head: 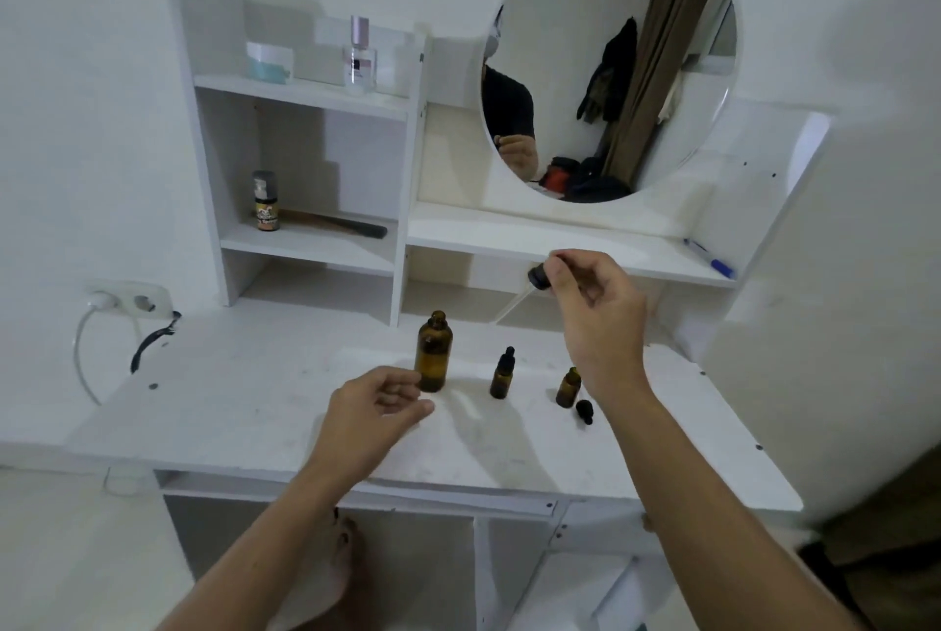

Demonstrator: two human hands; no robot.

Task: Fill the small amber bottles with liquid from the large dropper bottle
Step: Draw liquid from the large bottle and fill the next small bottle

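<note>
Single head-worn wide-angle view, forward and down over a white vanity table (244,406); round mirror (611,60) behind.

This is a room in a home, a bedroom or dressing corner by the look of it. A white vanity stands against a plain white wall, its tabletop (244,406) backed by a round mirror (611,60). Shelves (305,91) up and to the left of the right grip (596,304) carry a jar (269,62), a perfume bottle (360,55) and a comb (336,223). The mirror reflects hanging clothes (611,70) and a curtain (662,45). A bare foot (341,574) shows on the floor below.
</note>
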